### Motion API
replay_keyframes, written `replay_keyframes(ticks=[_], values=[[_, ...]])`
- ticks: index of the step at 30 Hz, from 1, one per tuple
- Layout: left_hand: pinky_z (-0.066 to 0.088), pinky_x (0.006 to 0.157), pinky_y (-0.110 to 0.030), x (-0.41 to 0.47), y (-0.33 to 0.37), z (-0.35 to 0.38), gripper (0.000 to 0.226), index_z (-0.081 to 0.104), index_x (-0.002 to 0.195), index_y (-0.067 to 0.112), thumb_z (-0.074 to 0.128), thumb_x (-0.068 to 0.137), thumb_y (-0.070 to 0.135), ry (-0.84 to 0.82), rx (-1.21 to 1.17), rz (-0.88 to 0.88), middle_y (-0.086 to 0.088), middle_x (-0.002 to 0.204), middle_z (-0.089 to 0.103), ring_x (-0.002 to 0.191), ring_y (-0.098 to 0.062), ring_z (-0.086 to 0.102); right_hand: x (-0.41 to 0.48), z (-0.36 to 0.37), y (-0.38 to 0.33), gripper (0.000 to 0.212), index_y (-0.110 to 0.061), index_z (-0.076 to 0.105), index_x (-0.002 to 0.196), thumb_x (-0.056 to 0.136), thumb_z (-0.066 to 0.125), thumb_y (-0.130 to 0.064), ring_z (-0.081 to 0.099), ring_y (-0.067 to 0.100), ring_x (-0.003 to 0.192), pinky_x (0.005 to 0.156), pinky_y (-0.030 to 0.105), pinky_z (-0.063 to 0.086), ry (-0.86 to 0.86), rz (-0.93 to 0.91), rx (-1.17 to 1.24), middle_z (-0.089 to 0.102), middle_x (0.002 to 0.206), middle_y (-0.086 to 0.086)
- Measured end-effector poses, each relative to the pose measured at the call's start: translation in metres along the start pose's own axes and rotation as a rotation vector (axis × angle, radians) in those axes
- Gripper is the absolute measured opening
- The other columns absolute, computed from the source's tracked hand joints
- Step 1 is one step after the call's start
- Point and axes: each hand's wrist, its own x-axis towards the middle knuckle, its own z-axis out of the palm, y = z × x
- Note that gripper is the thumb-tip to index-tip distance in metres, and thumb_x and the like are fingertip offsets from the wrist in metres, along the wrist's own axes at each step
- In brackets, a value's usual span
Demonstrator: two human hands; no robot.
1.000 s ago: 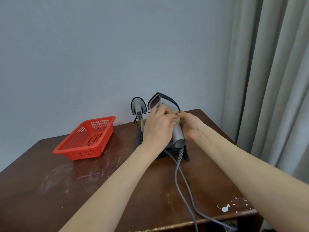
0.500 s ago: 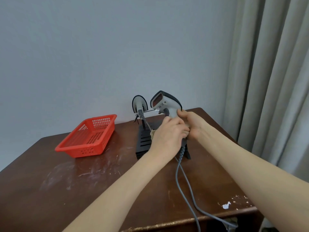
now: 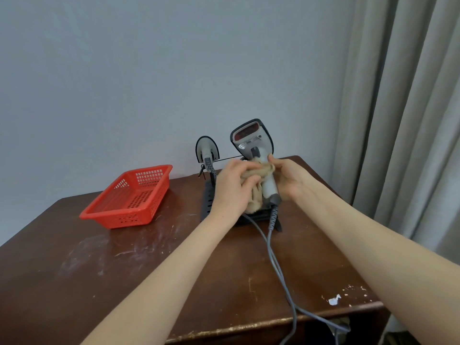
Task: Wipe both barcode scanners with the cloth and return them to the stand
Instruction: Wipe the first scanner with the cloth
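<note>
**Cloth bunched on the handle of the held scanner**

My left grip [image 3: 234,189] is clenching the tan cloth [image 3: 257,195] and pressing it against the handle of the held scanner [image 3: 251,141]. My right grip [image 3: 292,181] is grasping that same handle from the other side, with the thumb lying up near the trigger. Its fingers are passing behind the handle, so I cannot make them out. The left palm is covering part of the cloth, and the cloth in turn is hiding the middle of the handle.

The scanner is standing nearly upright in the air, just above the black stand [image 3: 207,207]. Both grips are blocking the stand's upright, so I cannot tell where its free cradle is. The second scanner [image 3: 207,149] is sitting on the stand just to the left. It is too small for me to read any detail on it. A grey cable [image 3: 273,257] is trailing from the held scanner across the brown surface [image 3: 74,270] and dropping out of sight over the near edge. A red basket [image 3: 132,195] is lying well to the left.

Half a second ago the scanner's window was pointing left; now it is facing me. The left grip was lower then, hiding nearly all of the cloth, and more of the cloth is showing now. The basket and the second scanner are keeping their places.
</note>
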Motion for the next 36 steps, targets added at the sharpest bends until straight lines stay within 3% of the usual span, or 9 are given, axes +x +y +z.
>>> replay_keyframes(ticks=[4, 9, 14, 16, 19, 24, 31, 33, 36], values=[[0.03, 0.081, 0.002, 0.004, 0.0, 0.002, 0.019, 0.069, 0.1, 0.016, 0.063, 0.085, 0.007, 0.053, 0.004, 0.002, 0.002, 0.101, 0.054, 0.089, 0.001, 0.05, -0.002, 0.004, -0.001, 0.038, -0.002, 0.065, 0.094, 0.1, 0.041, -0.032, 0.064, 0.025, 0.081, 0.069, 0.038, 0.056, -0.013, -0.003, -0.033, 0.068, 0.084, 0.014], [0.037, 0.08, -0.004, -0.007, -0.003, -0.005, 0.02, 0.071, 0.095, 0.025, 0.065, 0.084, 0.009, -0.338, -0.095, 0.003, 0.011, 0.096, 0.063, 0.09, 0.002, 0.057, 0.0, -0.01, -0.006, 0.044, 0.0, 0.062, 0.09, 0.1, 0.037, -0.034, 0.057, 0.019, 0.071, 0.056, 0.027, 0.055, 0.111, -0.019, 0.02, 0.064, 0.078, 0.011], [0.039, 0.079, -0.002, 0.006, -0.002, 0.0, 0.019, 0.069, 0.1, 0.022, 0.062, 0.088, 0.009, 0.022, -0.191, -0.104, 0.005, 0.103, 0.062, 0.093, 0.003, 0.055, 0.004, -0.005, 0.006, 0.037, -0.003, 0.065, 0.099, 0.1, 0.04, -0.031, 0.064, 0.028, 0.088, 0.079, 0.045, 0.052, 0.042, -0.004, 0.034, 0.067, 0.097, 0.016], [0.039, 0.08, -0.004, 0.003, -0.005, 0.003, 0.018, 0.07, 0.1, 0.02, 0.063, 0.087, 0.01, 0.003, -0.126, -0.096, 0.003, 0.103, 0.062, 0.092, 0.0, 0.055, 0.004, -0.001, 0.005, 0.037, -0.002, 0.063, 0.096, 0.099, 0.04, -0.031, 0.062, 0.026, 0.085, 0.081, 0.042, 0.049, 0.033, -0.001, 0.037, 0.067, 0.088, 0.016], [0.044, 0.084, -0.012, -0.001, -0.015, 0.001, 0.019, 0.07, 0.102, 0.02, 0.063, 0.087, 0.01, -0.16, -0.149, -0.127, 0.005, 0.105, 0.067, 0.098, -0.006, 0.059, 0.0, -0.002, -0.002, 0.044, 0.0, 0.062, 0.092, 0.099, 0.039, -0.036, 0.06, 0.021, 0.073, 0.072, 0.036, 0.051, 0.061, 0.014, 0.108, 0.067, 0.077, 0.012], [0.052, 0.087, -0.029, 0.01, -0.023, -0.01, 0.019, 0.066, 0.103, 0.024, 0.057, 0.092, 0.01, 0.182, -0.467, -0.395, 0.003, 0.102, 0.067, 0.098, -0.011, 0.063, -0.002, -0.006, 0.002, 0.047, -0.001, 0.06, 0.102, 0.095, 0.046, -0.045, 0.064, 0.018, 0.062, 0.052, 0.029, 0.058, 0.085, -0.03, 0.031, 0.065, 0.076, 0.01], [0.054, 0.087, -0.033, 0.015, -0.018, -0.021, 0.029, 0.058, 0.114, 0.019, 0.063, 0.088, 0.007, 0.22, -0.793, -0.443, -0.002, 0.112, 0.066, 0.103, -0.017, 0.066, -0.001, -0.002, 0.02, 0.053, -0.007, 0.055, 0.092, 0.094, 0.038, -0.057, 0.052, 0.012, 0.047, 0.042, 0.019, 0.048, 0.025, 0.038, 0.005, 0.055, 0.066, 0.005], [0.055, 0.083, -0.033, 0.013, -0.018, -0.022, 0.023, 0.063, 0.108, 0.015, 0.062, 0.088, 0.005, 0.154, -0.968, -0.533, -0.005, 0.107, 0.07, 0.097, -0.018, 0.068, 0.003, 0.0, 0.025, 0.053, -0.009, 0.058, 0.093, 0.092, 0.04, -0.058, 0.056, 0.014, 0.054, 0.047, 0.023, 0.052, 0.026, 0.035, -0.01, 0.061, 0.071, 0.004], [0.055, 0.075, -0.033, 0.005, -0.02, -0.02, 0.014, 0.069, 0.097, 0.009, 0.059, 0.089, 0.004, 0.052, -1.062, -0.65, -0.006, 0.093, 0.074, 0.086, -0.018, 0.07, 0.008, 0.006, 0.031, 0.055, -0.008, 0.061, 0.108, 0.092, 0.042, -0.056, 0.065, 0.025, 0.089, 0.08, 0.039, 0.055, 0.014, 0.028, 0.015, 0.068, 0.1, 0.01]])
